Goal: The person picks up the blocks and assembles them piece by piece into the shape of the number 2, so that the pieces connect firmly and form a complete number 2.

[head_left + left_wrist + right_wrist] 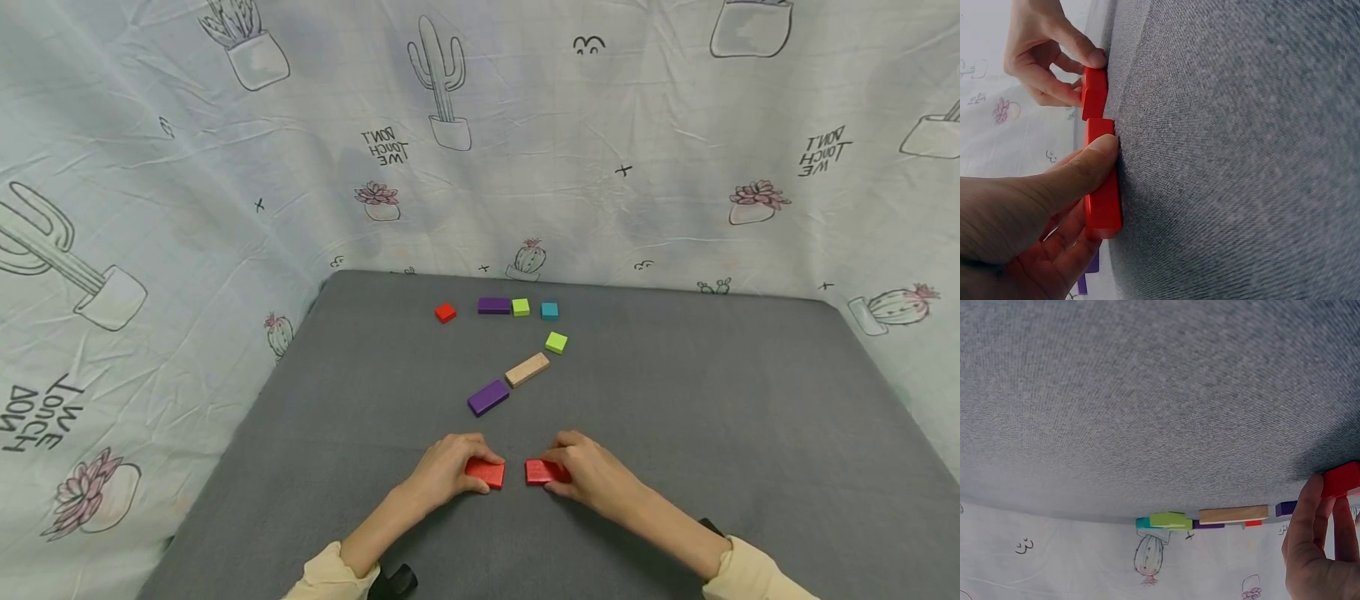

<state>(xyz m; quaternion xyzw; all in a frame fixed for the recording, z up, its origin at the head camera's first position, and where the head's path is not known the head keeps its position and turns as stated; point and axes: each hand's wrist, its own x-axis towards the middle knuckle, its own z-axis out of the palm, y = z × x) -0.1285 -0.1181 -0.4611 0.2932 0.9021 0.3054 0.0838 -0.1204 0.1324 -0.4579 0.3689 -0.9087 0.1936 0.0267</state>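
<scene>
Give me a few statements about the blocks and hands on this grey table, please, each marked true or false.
1. Each hand holds a red block. True: the left hand grips one red block, the right hand the other red block.
2. The two red blocks are stacked. False: they lie side by side on the table.
3. A wooden block lies between a purple block and a green cube. True.
4. The teal cube sits nearest the hands. False: it lies in the far row.

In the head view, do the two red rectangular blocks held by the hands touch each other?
No, a narrow strip of grey mat shows between the left red rectangular block and the right red rectangular block.
</scene>
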